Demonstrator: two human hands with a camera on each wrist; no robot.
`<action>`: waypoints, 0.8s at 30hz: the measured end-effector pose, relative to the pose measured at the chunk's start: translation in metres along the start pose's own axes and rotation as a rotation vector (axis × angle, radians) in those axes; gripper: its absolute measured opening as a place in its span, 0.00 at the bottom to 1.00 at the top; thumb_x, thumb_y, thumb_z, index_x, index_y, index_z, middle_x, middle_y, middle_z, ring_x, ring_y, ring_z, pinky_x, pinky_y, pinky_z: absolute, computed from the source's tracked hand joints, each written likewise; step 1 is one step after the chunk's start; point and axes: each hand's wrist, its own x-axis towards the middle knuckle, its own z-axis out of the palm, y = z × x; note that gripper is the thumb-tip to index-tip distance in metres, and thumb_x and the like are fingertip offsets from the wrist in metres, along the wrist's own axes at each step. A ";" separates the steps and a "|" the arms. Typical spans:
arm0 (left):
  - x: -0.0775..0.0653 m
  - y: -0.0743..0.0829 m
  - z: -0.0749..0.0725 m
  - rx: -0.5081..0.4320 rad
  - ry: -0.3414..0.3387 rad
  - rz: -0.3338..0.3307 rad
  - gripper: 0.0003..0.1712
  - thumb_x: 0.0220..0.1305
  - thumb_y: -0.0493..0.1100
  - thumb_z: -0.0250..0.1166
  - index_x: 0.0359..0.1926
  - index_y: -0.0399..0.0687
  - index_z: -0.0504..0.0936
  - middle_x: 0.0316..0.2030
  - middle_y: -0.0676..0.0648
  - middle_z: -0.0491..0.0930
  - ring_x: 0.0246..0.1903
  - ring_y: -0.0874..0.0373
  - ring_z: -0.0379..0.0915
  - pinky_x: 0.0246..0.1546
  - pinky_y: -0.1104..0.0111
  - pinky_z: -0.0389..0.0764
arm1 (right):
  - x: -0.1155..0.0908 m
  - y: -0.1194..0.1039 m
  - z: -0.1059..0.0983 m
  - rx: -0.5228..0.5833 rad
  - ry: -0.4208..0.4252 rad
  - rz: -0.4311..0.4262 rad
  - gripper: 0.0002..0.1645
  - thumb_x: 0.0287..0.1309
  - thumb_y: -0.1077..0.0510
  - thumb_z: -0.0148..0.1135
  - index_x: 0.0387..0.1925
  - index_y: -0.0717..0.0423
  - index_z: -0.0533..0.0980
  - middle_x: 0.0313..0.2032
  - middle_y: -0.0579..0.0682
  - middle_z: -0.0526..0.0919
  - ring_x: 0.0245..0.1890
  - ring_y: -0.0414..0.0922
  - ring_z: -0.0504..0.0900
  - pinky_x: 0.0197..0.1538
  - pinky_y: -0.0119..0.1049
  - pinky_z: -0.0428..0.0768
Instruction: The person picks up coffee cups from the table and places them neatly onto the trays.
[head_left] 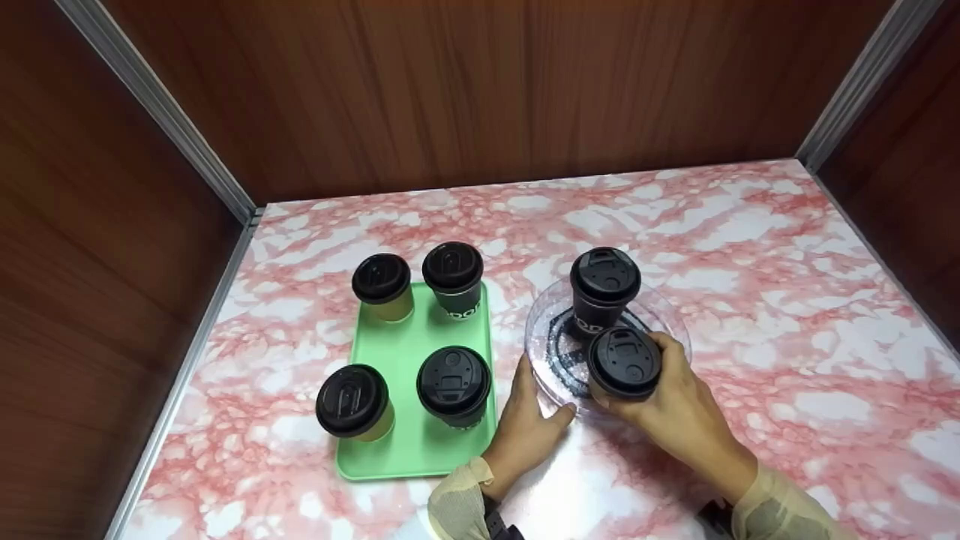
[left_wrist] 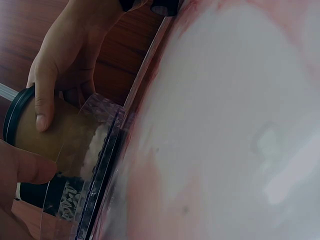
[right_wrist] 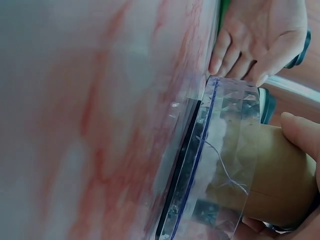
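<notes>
My right hand [head_left: 682, 409] grips a brown paper coffee cup [right_wrist: 280, 175] with a black lid [head_left: 625, 362]. The cup stands inside a clear, round, low-walled tray [head_left: 551, 364], at its near right. Behind it in the same tray is a dark paper cup [head_left: 604, 281], also lidded in black. My left hand [head_left: 525, 427] rests against the tray's near-left side, its thumb and fingers touching the clear wall. In the right wrist view those left fingers [right_wrist: 232, 55] look relaxed beside the wall. Part of the brown cup's base is seen only through the clear plastic.
Left of the round tray lies a green rectangular tray [head_left: 390, 360]. Several black-lidded cups stand on it, two brown [head_left: 352, 401] and two dark [head_left: 454, 386]. The pink marbled table [head_left: 787, 300] is bounded by brown wood-grain panels [head_left: 480, 90] with metal edging.
</notes>
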 end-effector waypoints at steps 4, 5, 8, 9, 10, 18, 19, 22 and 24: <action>0.000 0.000 0.000 0.002 0.003 0.002 0.58 0.58 0.44 0.68 0.76 0.40 0.38 0.75 0.39 0.44 0.71 0.47 0.44 0.70 0.56 0.49 | -0.001 0.000 0.000 -0.027 0.015 -0.014 0.63 0.35 0.31 0.77 0.65 0.54 0.56 0.51 0.67 0.76 0.45 0.66 0.79 0.45 0.61 0.76; 0.000 0.000 0.000 0.004 0.004 0.002 0.57 0.58 0.44 0.68 0.76 0.40 0.38 0.75 0.39 0.44 0.71 0.47 0.44 0.70 0.56 0.49 | -0.001 0.000 0.000 -0.033 0.015 -0.017 0.63 0.35 0.30 0.77 0.65 0.54 0.56 0.51 0.68 0.76 0.44 0.66 0.79 0.44 0.61 0.76; 0.000 0.000 0.000 0.006 0.007 0.006 0.58 0.58 0.44 0.68 0.77 0.41 0.38 0.75 0.40 0.44 0.71 0.46 0.45 0.70 0.56 0.49 | -0.001 0.000 0.000 -0.041 0.006 -0.023 0.63 0.35 0.30 0.76 0.66 0.54 0.55 0.51 0.68 0.76 0.43 0.67 0.80 0.43 0.61 0.77; 0.000 0.001 0.000 0.005 0.007 0.004 0.58 0.58 0.44 0.68 0.77 0.41 0.38 0.75 0.40 0.44 0.71 0.46 0.45 0.70 0.55 0.50 | -0.001 0.000 -0.001 -0.041 0.000 -0.023 0.63 0.35 0.31 0.77 0.66 0.54 0.55 0.51 0.69 0.76 0.43 0.67 0.79 0.44 0.61 0.77; 0.000 0.001 0.000 0.003 0.006 0.000 0.58 0.58 0.45 0.68 0.77 0.42 0.38 0.75 0.40 0.44 0.71 0.46 0.45 0.69 0.55 0.50 | -0.001 0.000 -0.001 -0.040 -0.007 -0.022 0.64 0.35 0.31 0.77 0.66 0.54 0.55 0.51 0.69 0.76 0.43 0.67 0.79 0.44 0.61 0.77; -0.002 0.003 0.000 -0.003 -0.002 -0.030 0.58 0.59 0.46 0.68 0.77 0.42 0.37 0.75 0.39 0.43 0.71 0.45 0.44 0.69 0.53 0.49 | -0.002 0.000 -0.013 -0.031 -0.097 0.024 0.69 0.33 0.27 0.75 0.69 0.52 0.50 0.58 0.70 0.71 0.50 0.70 0.75 0.48 0.65 0.73; -0.002 0.003 0.000 -0.001 -0.002 -0.030 0.58 0.59 0.46 0.68 0.77 0.41 0.37 0.75 0.39 0.43 0.71 0.45 0.44 0.70 0.54 0.49 | -0.002 0.000 -0.015 -0.031 -0.106 0.030 0.70 0.33 0.26 0.74 0.70 0.53 0.50 0.59 0.71 0.70 0.51 0.70 0.74 0.49 0.65 0.73; -0.001 0.003 -0.001 0.005 0.000 -0.027 0.58 0.58 0.45 0.68 0.76 0.40 0.38 0.75 0.38 0.43 0.71 0.45 0.44 0.70 0.54 0.49 | -0.002 0.000 -0.017 -0.042 -0.118 0.041 0.71 0.32 0.26 0.74 0.70 0.53 0.50 0.61 0.71 0.68 0.52 0.71 0.73 0.49 0.66 0.73; -0.001 0.003 -0.001 0.005 0.000 -0.023 0.58 0.58 0.45 0.68 0.76 0.39 0.38 0.75 0.38 0.43 0.72 0.45 0.43 0.70 0.54 0.48 | -0.003 0.001 -0.017 -0.042 -0.119 0.038 0.71 0.33 0.29 0.76 0.70 0.54 0.50 0.62 0.71 0.67 0.53 0.71 0.73 0.49 0.65 0.73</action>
